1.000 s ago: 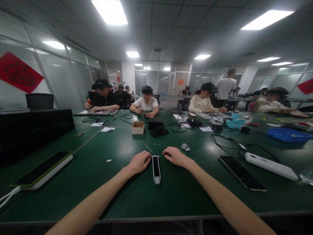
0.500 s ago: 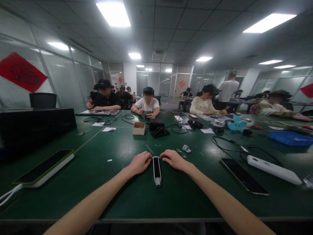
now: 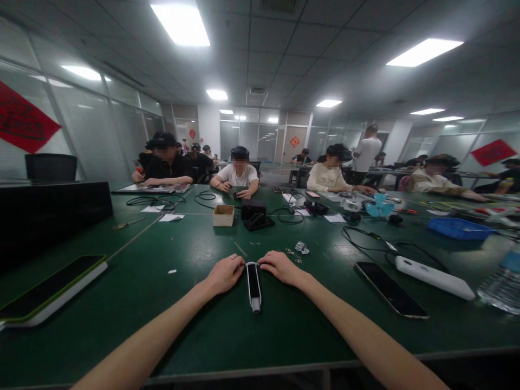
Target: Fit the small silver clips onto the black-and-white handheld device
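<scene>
A slim black-and-white pen-shaped device (image 3: 253, 285) lies on the green table (image 3: 142, 303), pointing toward me. My left hand (image 3: 223, 273) rests at its far end on the left side, fingers curled and pinched at the tip, a ring on one finger. On the right side of that same end my right hand (image 3: 280, 267) does likewise, fingers bent against the device's top. Small metal parts (image 3: 301, 248) lie just beyond my right hand.
A black phone (image 3: 390, 289) and a white power bank (image 3: 434, 277) with cables lie to the right, a water bottle (image 3: 501, 284) at far right. A green-edged tablet (image 3: 44, 292) lies left. A small cardboard box (image 3: 223, 215), black gear and several seated people are across the table.
My hands keep their hold on the device's far end, the fingertips drawing in closer to it. The view has shifted, bringing the water bottle into sight at right.
</scene>
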`<control>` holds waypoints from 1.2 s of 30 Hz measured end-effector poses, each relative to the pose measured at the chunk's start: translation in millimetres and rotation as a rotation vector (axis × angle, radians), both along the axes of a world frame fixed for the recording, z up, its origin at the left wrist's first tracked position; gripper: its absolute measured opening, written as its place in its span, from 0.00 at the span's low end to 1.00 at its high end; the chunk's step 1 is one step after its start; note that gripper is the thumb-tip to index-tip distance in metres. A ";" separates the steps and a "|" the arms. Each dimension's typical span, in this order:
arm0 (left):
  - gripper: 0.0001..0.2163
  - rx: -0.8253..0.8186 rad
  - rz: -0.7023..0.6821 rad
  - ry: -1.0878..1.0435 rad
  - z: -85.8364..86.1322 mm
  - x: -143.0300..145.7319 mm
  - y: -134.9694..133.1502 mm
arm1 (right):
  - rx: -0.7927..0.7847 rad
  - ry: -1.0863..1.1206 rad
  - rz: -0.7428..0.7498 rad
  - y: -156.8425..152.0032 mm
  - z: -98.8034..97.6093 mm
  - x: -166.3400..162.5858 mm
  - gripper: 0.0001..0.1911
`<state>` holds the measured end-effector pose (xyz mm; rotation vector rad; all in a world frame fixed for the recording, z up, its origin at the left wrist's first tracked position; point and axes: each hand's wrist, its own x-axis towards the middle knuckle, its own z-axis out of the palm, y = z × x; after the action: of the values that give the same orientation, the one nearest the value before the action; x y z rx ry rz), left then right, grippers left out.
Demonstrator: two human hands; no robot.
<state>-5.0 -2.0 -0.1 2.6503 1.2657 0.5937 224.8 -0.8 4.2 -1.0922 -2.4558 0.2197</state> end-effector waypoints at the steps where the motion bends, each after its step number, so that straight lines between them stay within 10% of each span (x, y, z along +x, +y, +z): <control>1: 0.08 0.005 -0.002 -0.002 -0.8 -0.2 0.7 | 0.000 0.002 0.004 -1.0 1.5 -0.6 0.11; 36: 0.08 -0.021 0.007 0.026 -0.1 -0.3 -1.4 | -0.098 0.229 -0.080 0.6 -9.1 0.1 0.08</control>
<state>-5.3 -3.4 -0.1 2.6458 1.2810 0.5452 224.9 -0.2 -4.9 -1.1353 -2.2141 0.4200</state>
